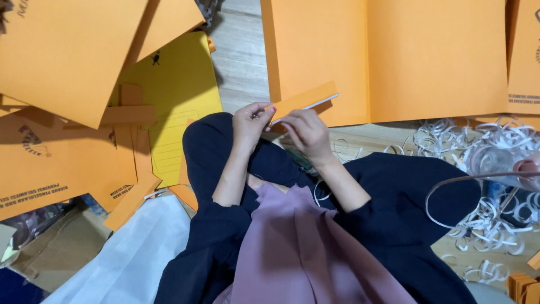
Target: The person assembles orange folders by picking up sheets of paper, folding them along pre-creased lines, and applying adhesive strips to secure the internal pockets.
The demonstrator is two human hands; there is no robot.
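Note:
I sit on the floor and hold a narrow orange paper strip (304,100) over my raised knee. A thin white strip (315,103) runs along its lower edge. My left hand (249,123) pinches the strip's left end with its fingers closed. My right hand (305,132) pinches the white edge just below the strip's middle. Both hands touch the strip and sit close together.
Large orange folders (394,56) lie ahead, and more orange folders (62,56) are stacked at the left over a yellow folder (180,84). Curled white paper strips (495,169) pile at the right. A white plastic bag (135,253) lies lower left. Wood floor (239,50) shows between.

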